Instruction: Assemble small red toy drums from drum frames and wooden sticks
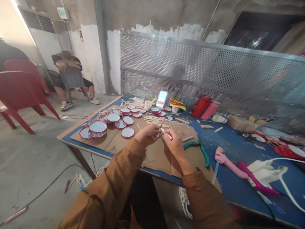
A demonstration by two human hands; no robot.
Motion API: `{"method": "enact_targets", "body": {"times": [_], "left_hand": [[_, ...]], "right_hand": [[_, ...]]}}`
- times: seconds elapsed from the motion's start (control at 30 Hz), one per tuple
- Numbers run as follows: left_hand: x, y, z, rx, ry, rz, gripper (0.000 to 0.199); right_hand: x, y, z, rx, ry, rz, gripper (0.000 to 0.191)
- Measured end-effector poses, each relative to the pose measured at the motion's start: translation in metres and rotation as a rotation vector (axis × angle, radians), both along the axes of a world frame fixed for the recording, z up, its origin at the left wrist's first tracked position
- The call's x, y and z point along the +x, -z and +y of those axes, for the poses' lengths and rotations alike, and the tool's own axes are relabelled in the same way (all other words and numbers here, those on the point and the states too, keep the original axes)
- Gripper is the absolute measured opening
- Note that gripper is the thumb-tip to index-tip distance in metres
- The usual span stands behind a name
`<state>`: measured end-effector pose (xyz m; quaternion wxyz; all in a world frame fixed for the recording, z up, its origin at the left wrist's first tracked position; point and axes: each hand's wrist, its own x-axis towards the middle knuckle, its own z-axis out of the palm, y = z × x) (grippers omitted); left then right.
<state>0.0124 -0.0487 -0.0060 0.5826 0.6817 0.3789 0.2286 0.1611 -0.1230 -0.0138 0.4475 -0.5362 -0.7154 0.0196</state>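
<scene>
My left hand (pixel 150 133) is closed on a small flat wooden stick (pixel 162 122) that points up over the cardboard. My right hand (pixel 175 143) grips a white marker with a red end (pixel 168 135), its other end meeting the stick. Beneath both hands lies a cardboard sheet (pixel 157 159). Behind them is a loose pile of flat wooden sticks (pixel 154 120). To the left, several round discs with red rims (pixel 128 133) lie singly and in stacks. A grey-white pen (pixel 188 139) and teal-handled pliers (pixel 202 152) rest beside my right hand.
A pink glue gun (pixel 231 167) and white plugs with cables (pixel 262 168) lie on the blue table at right. A red bottle (pixel 201 106), a pink bottle (pixel 210 109) and a lit phone (pixel 162 98) stand behind. A perforated metal panel (pixel 147 60) borders the table. A person sits at left.
</scene>
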Motion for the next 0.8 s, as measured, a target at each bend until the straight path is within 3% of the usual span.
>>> {"method": "enact_targets", "body": {"times": [0.17, 0.43, 0.63, 0.8], "left_hand": [[0.0, 0.001, 0.002, -0.001, 0.016, 0.003, 0.016], [0.001, 0.002, 0.001, -0.003, -0.017, 0.009, 0.014], [0.005, 0.005, 0.002, -0.034, -0.112, -0.037, 0.015], [0.007, 0.005, 0.004, -0.034, -0.066, -0.059, 0.011]], "right_hand": [[0.001, -0.001, 0.001, 0.073, 0.027, 0.079, 0.022], [0.001, -0.001, 0.0, -0.031, -0.009, 0.063, 0.022], [0.022, -0.016, 0.02, -0.083, 0.127, 0.288, 0.024], [0.04, -0.034, 0.047, -0.128, 0.165, 0.541, 0.021]]}}
